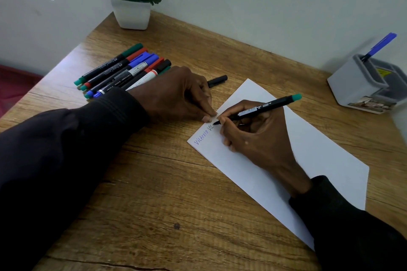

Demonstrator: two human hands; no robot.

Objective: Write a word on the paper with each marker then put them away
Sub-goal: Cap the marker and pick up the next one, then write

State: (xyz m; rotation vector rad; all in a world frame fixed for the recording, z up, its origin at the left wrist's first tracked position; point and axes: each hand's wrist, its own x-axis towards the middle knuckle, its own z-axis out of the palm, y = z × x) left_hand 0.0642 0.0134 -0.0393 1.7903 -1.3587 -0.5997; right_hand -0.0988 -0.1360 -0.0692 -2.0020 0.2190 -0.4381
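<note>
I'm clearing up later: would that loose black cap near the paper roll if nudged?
Probably a little: the cap lies on its side on the flat wooden desk and looks round and light. What seems a clip along its side would likely stop it soon. It looks rigid, so easy to pinch.

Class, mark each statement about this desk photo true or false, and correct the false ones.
1. The right hand grips a green-ended marker whose tip meets the paper. True.
2. The grey holder is empty. False: a blue marker stands in it.
3. The left hand touches the paper's edge. True.
4. The paper is blank. False: the word "Victoria" is written in blue.
5. The plant pot is black. False: it is white.
</note>
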